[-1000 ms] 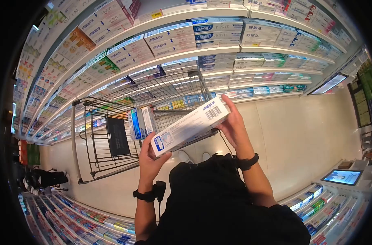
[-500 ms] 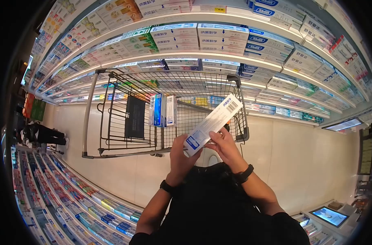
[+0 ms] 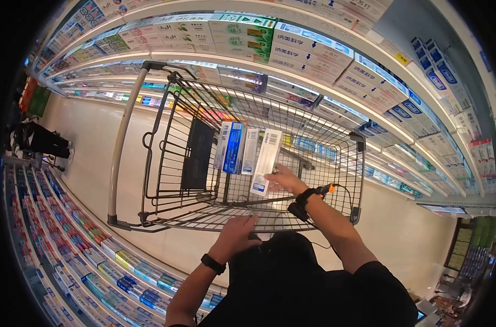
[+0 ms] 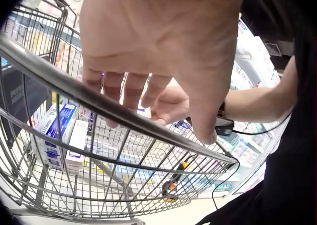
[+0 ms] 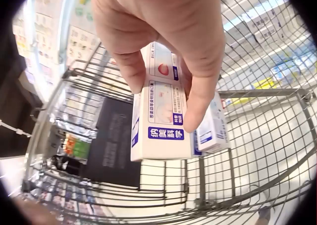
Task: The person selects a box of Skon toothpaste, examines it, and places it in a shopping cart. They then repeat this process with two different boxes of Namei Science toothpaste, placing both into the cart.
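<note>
My right hand pinches a long white toothpaste box inside the shopping cart. In the right wrist view, thumb and fingers lie on opposite sides of this box, whose end shows a blue label. Just left of it in the head view stand a slimmer white box and a blue-and-white box. My left hand holds nothing. Its fingers, loosely extended, reach over the near top rail of the cart in the left wrist view.
Shelves of stacked toothpaste boxes run along the far side, close behind the cart. More stocked shelves stand at lower left. The cart's handle is on the left, with a black panel near it. A person is at far left.
The white box went from being held in both hands over the near side down into the cart, beside the other boxes. My left hand let go of it and drew back to the near rail.
</note>
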